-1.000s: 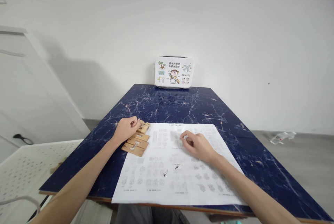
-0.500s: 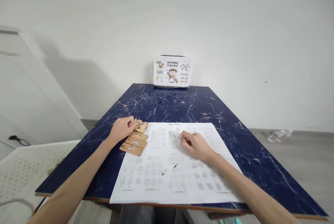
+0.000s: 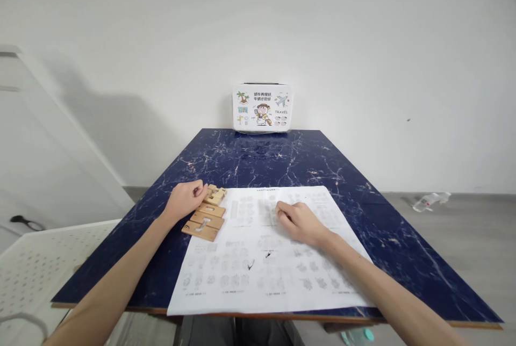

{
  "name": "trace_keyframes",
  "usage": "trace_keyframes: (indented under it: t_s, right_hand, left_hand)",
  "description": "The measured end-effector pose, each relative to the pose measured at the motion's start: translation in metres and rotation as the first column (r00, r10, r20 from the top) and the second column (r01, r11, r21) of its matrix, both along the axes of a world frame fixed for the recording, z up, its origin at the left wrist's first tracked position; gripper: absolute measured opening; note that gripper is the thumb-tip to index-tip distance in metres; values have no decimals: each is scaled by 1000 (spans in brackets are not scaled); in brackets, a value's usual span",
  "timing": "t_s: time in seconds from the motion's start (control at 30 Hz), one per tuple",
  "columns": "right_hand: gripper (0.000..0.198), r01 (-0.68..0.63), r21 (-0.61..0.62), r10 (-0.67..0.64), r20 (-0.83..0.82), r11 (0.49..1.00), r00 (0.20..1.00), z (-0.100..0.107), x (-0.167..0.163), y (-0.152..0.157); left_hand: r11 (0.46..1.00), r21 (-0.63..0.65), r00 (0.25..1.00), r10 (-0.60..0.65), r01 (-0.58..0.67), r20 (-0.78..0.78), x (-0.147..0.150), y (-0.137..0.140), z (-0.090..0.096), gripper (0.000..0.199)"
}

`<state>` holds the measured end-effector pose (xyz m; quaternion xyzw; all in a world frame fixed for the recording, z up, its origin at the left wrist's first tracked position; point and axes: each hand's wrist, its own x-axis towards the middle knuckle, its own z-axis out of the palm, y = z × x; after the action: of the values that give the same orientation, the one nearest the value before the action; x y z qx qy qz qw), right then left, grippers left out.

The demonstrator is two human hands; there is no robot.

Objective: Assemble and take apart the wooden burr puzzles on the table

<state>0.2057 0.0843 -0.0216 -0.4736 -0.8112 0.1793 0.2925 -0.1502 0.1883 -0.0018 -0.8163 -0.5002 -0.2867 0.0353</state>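
Observation:
A large white printed sheet [image 3: 237, 249] lies on the blue marbled table [image 3: 258, 158]. My right hand [image 3: 298, 221] rests on the sheet's right half, its fingers curled into a loose fist; I see nothing in it. At the sheet's upper left edge, my left hand [image 3: 186, 196] is also closed in a fist, beside a cluster of small wooden pieces [image 3: 215, 194]. Just below these pieces are a slotted wooden plate [image 3: 210, 209] and larger flat wooden plates [image 3: 203, 226] with a cut-out, partly overlapping the sheet. Two small dark marks or tears show low on the sheet.
A white case [image 3: 261, 109] with cartoon prints stands at the table's far edge against the wall. To the left is a white perforated surface [image 3: 52, 254]. A clear plastic bottle [image 3: 431, 202] lies on the floor at right; another bottle [image 3: 358, 337] is under the table.
The whole view has shifted slightly. Both hands stay in closed poses at nearly the same places, and the sheet and wooden pieces look unmoved.

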Motion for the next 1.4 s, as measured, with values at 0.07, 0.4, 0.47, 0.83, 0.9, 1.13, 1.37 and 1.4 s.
trace_keyframes:
  t_s: [0.07, 0.4, 0.47, 0.83, 0.9, 1.13, 1.37, 1.4]
  right_hand:
    - [20, 2, -4, -2, 5, 1000, 1000, 0, 0, 0]
    - [20, -1, -3, 1, 19, 1000, 1000, -1, 1, 0]
    - [19, -1, 4, 1, 21, 1000, 1000, -1, 1, 1]
    - [18, 8, -5, -8, -3, 1000, 1000, -3, 0, 1]
    - [18, 11, -10, -11, 0, 1000, 1000, -3, 0, 0]
    - [20, 9, -39, -10, -12, 999, 1000, 0, 0, -2]
    - [21, -8, -51, 7, -17, 999, 1000, 1, 1, -2]
    - [21, -9, -50, 8, -17, 999, 1000, 1, 1, -2]
  left_hand:
    - [1000, 0, 1000, 4, -4, -3, 0, 0, 0, 43]
    - [1000, -2, 1000, 15, -15, -18, 1, 1, 1, 44]
    - [1000, 0, 1000, 23, -23, -11, 1, 0, 2, 43]
    - [992, -4, 991, -129, 129, 40, 5, 0, 7, 26]
    - [979, -42, 980, -199, 199, 19, 5, 3, 4, 28]
    - [967, -190, 985, -169, 172, 31, -1, 9, -5, 46]
    - [919, -328, 974, -222, 221, 35, -8, 11, 1, 70]
    - [917, -335, 975, -218, 218, 40, -9, 12, 1, 70]
